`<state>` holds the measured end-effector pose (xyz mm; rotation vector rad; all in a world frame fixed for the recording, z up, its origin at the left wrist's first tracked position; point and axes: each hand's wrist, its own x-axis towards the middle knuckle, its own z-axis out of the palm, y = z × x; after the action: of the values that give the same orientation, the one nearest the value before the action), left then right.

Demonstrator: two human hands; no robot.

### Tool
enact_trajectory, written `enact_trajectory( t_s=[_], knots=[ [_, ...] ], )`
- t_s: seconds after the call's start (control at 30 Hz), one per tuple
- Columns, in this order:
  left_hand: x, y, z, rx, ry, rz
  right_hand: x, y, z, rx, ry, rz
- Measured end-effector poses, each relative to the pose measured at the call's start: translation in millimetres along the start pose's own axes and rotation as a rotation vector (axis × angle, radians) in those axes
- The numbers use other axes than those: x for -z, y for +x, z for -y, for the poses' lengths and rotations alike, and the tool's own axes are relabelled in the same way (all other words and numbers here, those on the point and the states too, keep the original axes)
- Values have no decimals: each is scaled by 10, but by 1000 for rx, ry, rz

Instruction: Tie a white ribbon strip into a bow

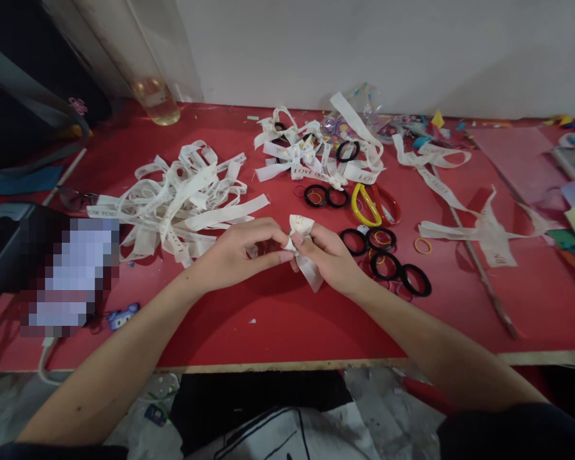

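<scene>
- Finished cream ribbon bows (316, 153) lie heaped at the back of the red surface (278, 319); a loose pile of cut cream printed ribbon strips (182, 198) waits at left.
- Left hand (234, 252) and right hand (328, 255) both pinch one folded cream ribbon piece (303, 243) at centre, fingers closed around it.
- Black elastic hair rings (388, 255) lie just beside the right hand.

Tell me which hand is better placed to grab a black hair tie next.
Right, probably. The right hand sits just beside the black hair ties, while the left hand lies on the far side of the folded ribbon piece that both hands pinch.
</scene>
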<state>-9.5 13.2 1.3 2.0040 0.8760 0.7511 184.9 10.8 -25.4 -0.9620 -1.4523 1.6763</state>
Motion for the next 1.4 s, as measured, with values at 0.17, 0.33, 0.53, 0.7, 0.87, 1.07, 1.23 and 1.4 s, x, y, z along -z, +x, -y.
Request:
enact_trajectory(
  t_s=[0.17,0.33,0.53,0.7,0.87,1.07,1.23,1.4],
  knots=[
    [-10,9,7,2,-27,-11,-2,-11,-22,-19,-26,7],
    [2,6,-9,-3,-38,2,3,-18,-28,-29,-20,14],
    [3,5,-16,48,-28,11,-9,-23,2,-18,-39,9],
    [-15,6,-26,96,-3,17,-12,-20,5,-39,-58,-21],
    [-13,-5,-38,131,-12,37,-1,-15,-12,-37,-57,-11],
    [-6,-2,-33,149,-24,63,2,-8,-38,-24,-62,-18],
    [-7,-2,-20,140,-29,66,1,-20,-43,-41,-62,-24],
    [-4,-2,-22,132,-16,55,2,-19,-35,-45,-53,-21]
  ],
)
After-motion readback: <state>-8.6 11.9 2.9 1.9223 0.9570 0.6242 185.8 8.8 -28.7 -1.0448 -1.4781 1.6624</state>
